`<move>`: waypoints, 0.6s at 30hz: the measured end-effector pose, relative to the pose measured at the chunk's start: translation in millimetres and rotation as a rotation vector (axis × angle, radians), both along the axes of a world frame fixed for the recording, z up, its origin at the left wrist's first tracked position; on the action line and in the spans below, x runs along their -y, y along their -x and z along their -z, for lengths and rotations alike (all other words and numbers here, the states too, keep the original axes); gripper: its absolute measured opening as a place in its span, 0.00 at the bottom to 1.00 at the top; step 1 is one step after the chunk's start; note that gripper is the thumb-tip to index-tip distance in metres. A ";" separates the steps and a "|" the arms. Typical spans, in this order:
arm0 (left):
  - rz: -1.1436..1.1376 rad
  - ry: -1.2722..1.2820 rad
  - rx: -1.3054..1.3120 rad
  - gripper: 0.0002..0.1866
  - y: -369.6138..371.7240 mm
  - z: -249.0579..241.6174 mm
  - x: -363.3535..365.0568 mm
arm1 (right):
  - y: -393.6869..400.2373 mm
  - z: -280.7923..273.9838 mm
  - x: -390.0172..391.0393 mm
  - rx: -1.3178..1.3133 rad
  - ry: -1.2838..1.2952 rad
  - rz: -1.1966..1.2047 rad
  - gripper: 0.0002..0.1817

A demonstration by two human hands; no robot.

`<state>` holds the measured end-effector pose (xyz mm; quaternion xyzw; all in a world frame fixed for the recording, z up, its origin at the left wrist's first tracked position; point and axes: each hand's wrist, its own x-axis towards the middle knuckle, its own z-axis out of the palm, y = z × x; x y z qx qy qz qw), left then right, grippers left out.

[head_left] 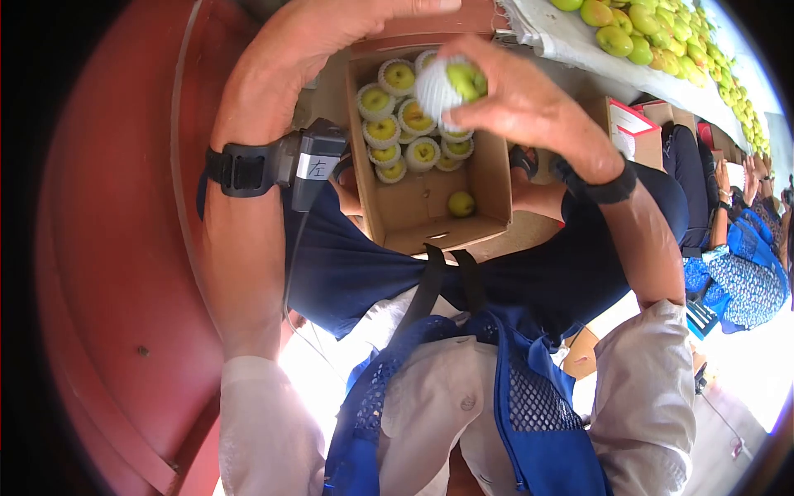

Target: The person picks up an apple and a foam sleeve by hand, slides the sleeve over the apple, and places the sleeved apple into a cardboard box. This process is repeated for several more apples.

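My right hand [517,91] is closed around a yellow-green apple [468,80] in a white foam net sleeve, held above the cardboard box [498,169]. The net covers the apple's left side, while its right side shows bare. My left hand [389,10] reaches across the top edge of the view with a finger stretched out, and part of it is cut off. I see nothing in it. Several netted apples [423,152] stand close together in the far part of the box. A single apple without a net [461,203] lies in its near right corner.
A red panel [107,248] runs along my left side. At upper right, many loose apples [653,37] lie on a white cloth [571,29]. Another person in blue patterned clothing [744,273] sits to the right, near more boxes [633,128]. My knees flank the box.
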<state>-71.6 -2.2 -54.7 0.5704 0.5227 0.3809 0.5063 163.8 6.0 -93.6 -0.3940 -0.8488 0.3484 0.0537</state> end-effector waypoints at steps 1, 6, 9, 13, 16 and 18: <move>-0.063 -0.071 -0.011 0.51 0.5 -1.0 0.4 | 2.1 13.3 11.2 0.022 -0.021 0.000 0.33; -0.099 -0.172 0.088 0.46 -6.4 -18.1 13.0 | 16.1 92.1 45.8 0.213 0.435 -0.051 0.42; -0.069 -0.212 0.141 0.44 2.5 -5.9 -2.0 | 25.2 159.5 68.4 0.284 0.670 0.054 0.43; -0.033 -0.260 0.261 0.40 13.8 -11.7 7.3 | 32.8 238.2 90.1 0.231 0.786 0.247 0.44; 0.005 -0.024 0.500 0.36 32.4 -28.1 -1.3 | 45.3 281.5 91.6 0.306 0.917 0.362 0.47; -0.032 0.234 0.654 0.33 26.5 -41.1 7.6 | 47.5 299.8 95.0 0.252 0.950 0.434 0.48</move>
